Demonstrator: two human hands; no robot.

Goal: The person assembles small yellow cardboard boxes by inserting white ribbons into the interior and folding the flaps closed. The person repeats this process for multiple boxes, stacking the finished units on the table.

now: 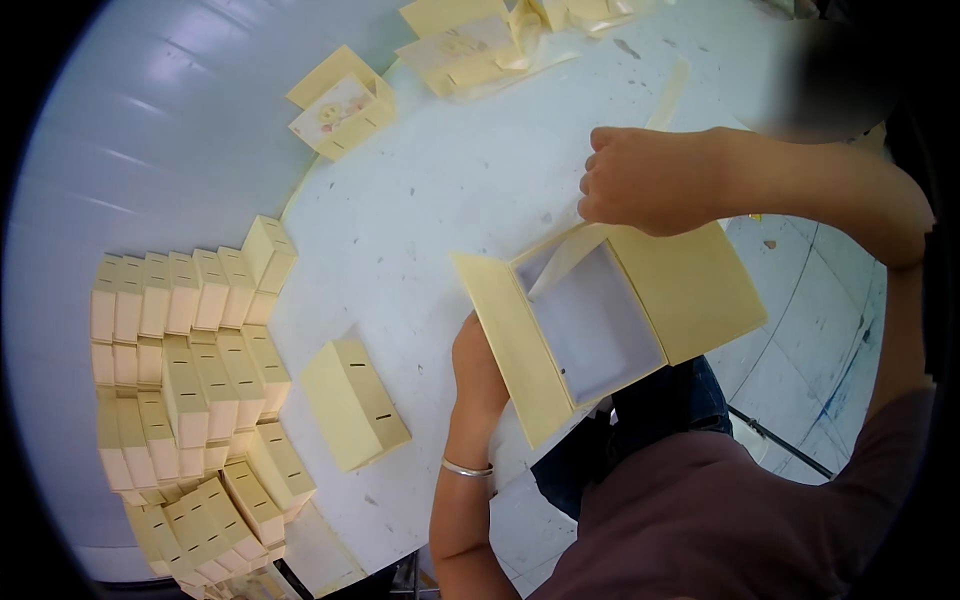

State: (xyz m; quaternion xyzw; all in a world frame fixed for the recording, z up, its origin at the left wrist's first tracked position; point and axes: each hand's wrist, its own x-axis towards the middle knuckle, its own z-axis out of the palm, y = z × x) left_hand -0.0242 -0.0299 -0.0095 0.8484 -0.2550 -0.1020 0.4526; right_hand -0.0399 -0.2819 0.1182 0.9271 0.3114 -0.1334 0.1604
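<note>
A pale yellow folding gift box (710, 290) is tilted at the table's near edge, its flaps spread and its whitish inside (600, 320) showing. My left hand (478, 368), below a silver bangle, supports the box at its left flap; the fingers are hidden behind that flap. Over the box's far edge, my right hand (645, 180) is closed in a fist. A cream ribbon (568, 258) runs from inside the box up to this fist, which appears to grip it. Another strip of ribbon (672, 92) shows beyond the hand.
Stacks of closed cream boxes (200, 370) line the left side of the white table (420, 200). One closed box (355, 405) stands apart, left of my left hand. An open box with a printed picture (340, 105) lies at the back, near more open boxes (465, 45) with ribbons.
</note>
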